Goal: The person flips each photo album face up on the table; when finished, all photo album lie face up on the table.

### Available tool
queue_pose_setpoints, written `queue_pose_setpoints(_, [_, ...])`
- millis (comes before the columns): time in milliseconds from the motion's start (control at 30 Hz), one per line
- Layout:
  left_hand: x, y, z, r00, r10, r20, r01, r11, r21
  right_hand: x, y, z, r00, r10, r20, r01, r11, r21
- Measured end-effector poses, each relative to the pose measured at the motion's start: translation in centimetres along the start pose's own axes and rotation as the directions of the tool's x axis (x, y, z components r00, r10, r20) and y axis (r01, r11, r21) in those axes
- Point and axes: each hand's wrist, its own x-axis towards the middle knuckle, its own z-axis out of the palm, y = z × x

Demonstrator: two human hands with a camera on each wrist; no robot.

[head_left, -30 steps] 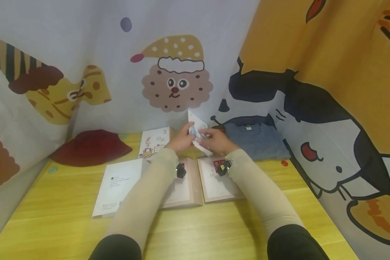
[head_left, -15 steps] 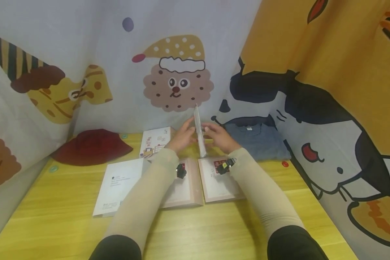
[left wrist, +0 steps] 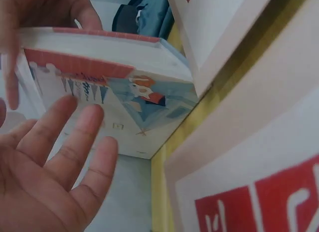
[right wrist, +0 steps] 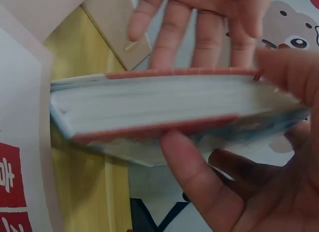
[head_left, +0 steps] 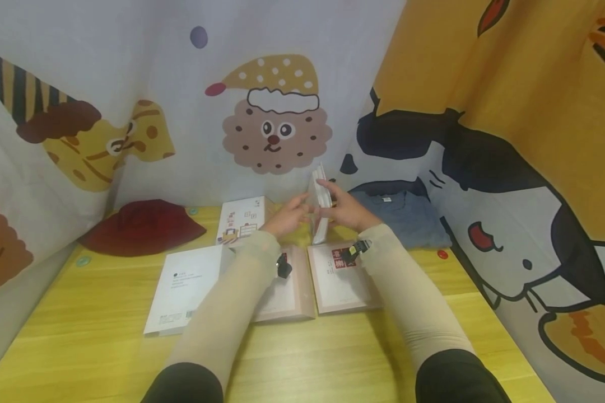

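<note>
A thick book (head_left: pixel 322 193) stands on edge at the back of the table, its white page block showing. Red bands and a blue illustration mark its cover (left wrist: pixel 119 115) in the left wrist view. My right hand (head_left: pixel 352 210) grips the book by its side, with the thumb and fingers on opposite faces in the right wrist view. My left hand (head_left: pixel 286 217) is spread beside the other face, fingers (left wrist: pixel 92 124) straight and their tips close to the cover. Directly in front lie two pale books with red title blocks, the left one (head_left: pixel 282 299) and the right one (head_left: pixel 343 291).
A white book (head_left: pixel 184 291) lies left of my forearm, and an illustrated book (head_left: pixel 242 218) is behind it. A dark red hat (head_left: pixel 143 229) rests at the back left. Folded blue-grey clothing (head_left: pixel 403 218) lies at the back right. Printed curtains (head_left: pixel 277 33) hang behind the table.
The book has turned from angled to nearly edge-on and shifted slightly right. My right hand has come round its side, while my left has drawn its fingers back from a two-handed hold.
</note>
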Motion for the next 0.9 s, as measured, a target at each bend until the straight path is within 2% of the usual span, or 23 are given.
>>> queue_pose_setpoints(267, [0.3,-0.7,0.2,0.997,-0.048,0.063,0.042,0.995,0.086,0.1,1.1,-1.1,0.993,0.048,-0.105,-0.067,0.98,-0.186])
queue_pose_setpoints(400, [0.4,-1.2,0.0,0.995,-0.072,0.062,0.061,0.985,0.159,0.0,2.3,-1.5,0.989,0.111,-0.098,-0.129,0.971,-0.2])
queue_pose_setpoints(500, [0.5,-1.8,-0.4,0.992,-0.113,0.049,0.101,0.975,0.198,0.0,3.5,-1.5,0.984,0.152,-0.092,-0.168,0.967,-0.19])
queue_pose_setpoints(567, [0.7,-2.2,-0.7,0.988,-0.147,0.044,0.136,0.971,0.194,-0.2,4.0,-1.5,0.981,0.166,-0.097,-0.181,0.965,-0.187])
queue_pose_setpoints(700, [1.1,-3.1,-1.4,0.978,-0.201,0.057,0.192,0.973,0.129,-0.4,4.7,-1.4,0.978,0.181,-0.103,-0.195,0.971,-0.141])
queue_pose_setpoints(800, [1.2,-3.4,-1.7,0.976,-0.207,0.06,0.2,0.974,0.104,-0.4,4.8,-1.2,0.976,0.196,-0.095,-0.205,0.974,-0.1])
queue_pose_setpoints(833, [1.2,-3.5,-1.8,0.978,-0.2,0.054,0.192,0.973,0.128,-0.4,4.8,-1.1,0.976,0.199,-0.091,-0.207,0.974,-0.091])
queue_pose_setpoints(900, [1.2,-3.5,-2.0,0.977,-0.207,0.042,0.203,0.975,0.085,-0.3,4.8,-0.9,0.975,0.207,-0.085,-0.214,0.973,-0.082])
